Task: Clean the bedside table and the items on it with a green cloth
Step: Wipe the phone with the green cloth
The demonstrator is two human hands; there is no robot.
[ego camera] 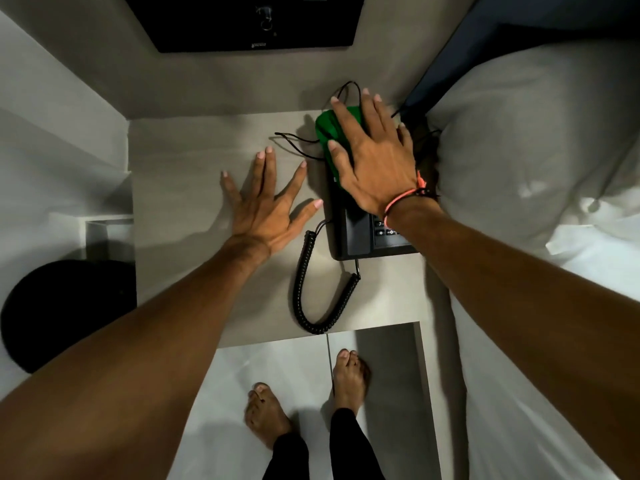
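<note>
At the far left a round black object (65,313) sits beside and below the pale grey laminate bedside table (180,161), whose left half lies bare up to the wall. The left hand (268,199) rests flat there, fingers spread wide, holding nothing, thumb just beside the black corded desk telephone (356,233). A coiled black cord (311,292) loops toward the table's near edge, above the tiled floor. The right hand (372,157), fingers straight and slightly fanned, presses the green cloth (329,131) onto the telephone's far end. Thin black wires (294,142) trail behind. A white pillow (533,140) crowds the table's right edge.
</note>
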